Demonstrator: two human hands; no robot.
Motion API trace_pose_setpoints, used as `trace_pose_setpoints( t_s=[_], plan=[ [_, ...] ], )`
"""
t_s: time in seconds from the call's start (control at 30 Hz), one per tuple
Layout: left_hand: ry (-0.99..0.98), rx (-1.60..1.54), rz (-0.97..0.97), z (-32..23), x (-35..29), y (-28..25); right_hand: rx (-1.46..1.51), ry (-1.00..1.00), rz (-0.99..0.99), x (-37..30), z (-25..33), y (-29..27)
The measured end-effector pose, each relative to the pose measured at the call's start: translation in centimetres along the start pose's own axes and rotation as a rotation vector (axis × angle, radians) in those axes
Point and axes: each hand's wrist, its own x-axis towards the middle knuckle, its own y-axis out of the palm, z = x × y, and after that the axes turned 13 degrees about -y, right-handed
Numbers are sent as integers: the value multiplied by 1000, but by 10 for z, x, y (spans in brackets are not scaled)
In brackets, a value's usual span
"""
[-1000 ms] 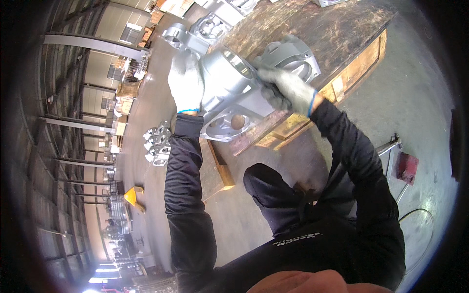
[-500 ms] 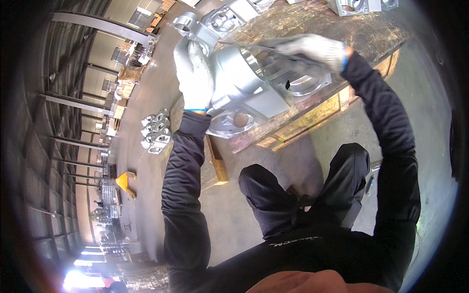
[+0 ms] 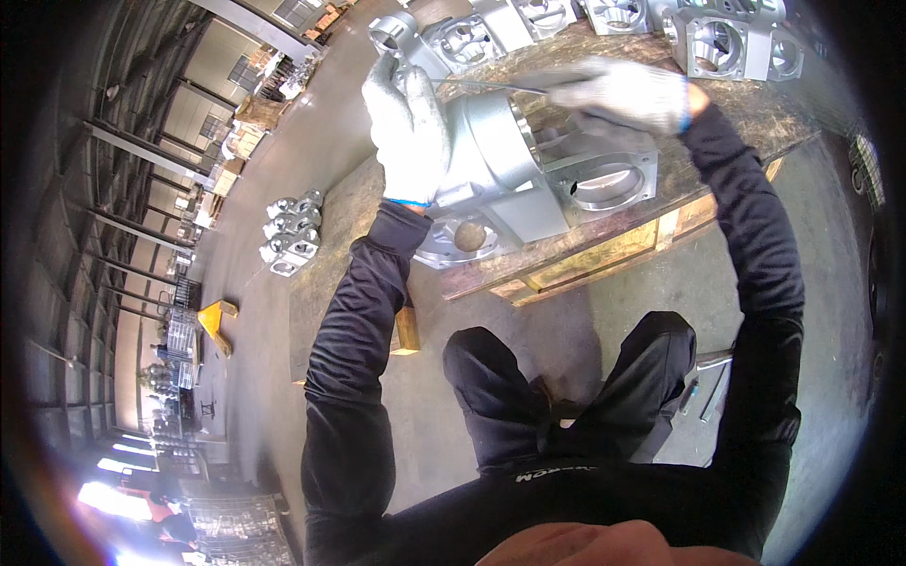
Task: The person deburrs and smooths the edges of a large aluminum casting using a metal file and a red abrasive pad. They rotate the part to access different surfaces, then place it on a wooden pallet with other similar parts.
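Note:
Both my hands wear whitish work gloves with blue cuff edges. A long thin metal rod, perhaps a file, (image 3: 491, 86) spans between them above a large silver metal casting (image 3: 493, 156). My right hand (image 3: 623, 96) is closed around the rod's right end. At its left end, the fingers of my left hand (image 3: 408, 137) close on the tip, partly hiding it, beside the casting's left side. The casting has a round barrel on top and flanges with round openings. It stands on a worn wooden bench (image 3: 585, 231); the rod's exact contact with it is hidden.
More silver castings (image 3: 722, 42) line the bench's far side. To the left, a low wooden platform (image 3: 344, 283) carries a cluster of small castings (image 3: 291, 231). A yellow pallet jack (image 3: 217, 321) stands farther left. Metal tools (image 3: 713, 387) lie on the floor by my right leg.
The view has tilted, bringing more castings at the far side into sight. Both hands stay at the rod over the same casting, shifted slightly left relative to it.

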Motion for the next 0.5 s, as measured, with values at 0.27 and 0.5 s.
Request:
trace_pose_setpoints(
  t_s=[0.27,0.5],
  plan=[
    [29,-8,-60,10,3,1,50,237,245,1,32,-3],
    [80,38,-181,13,4,9,31,150,106,-9,47,25]
  ],
)
